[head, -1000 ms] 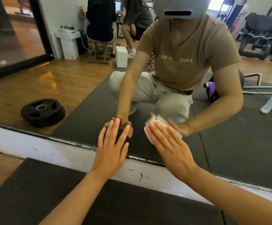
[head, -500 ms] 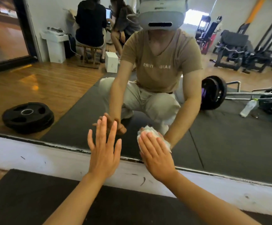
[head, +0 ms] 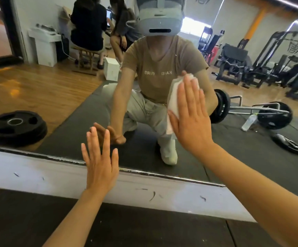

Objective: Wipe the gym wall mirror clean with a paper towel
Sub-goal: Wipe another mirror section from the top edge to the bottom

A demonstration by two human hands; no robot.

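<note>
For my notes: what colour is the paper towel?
White; the paper towel shows best in the head view, pressed on the mirror under the right hand.

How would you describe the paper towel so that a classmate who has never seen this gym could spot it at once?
Start at the wall mirror that fills the upper view, above its white base strip. The right hand presses flat on the glass, higher than the left hand. The paper towel is the crumpled white wad under that palm, the only white thing a hand touches.
</note>
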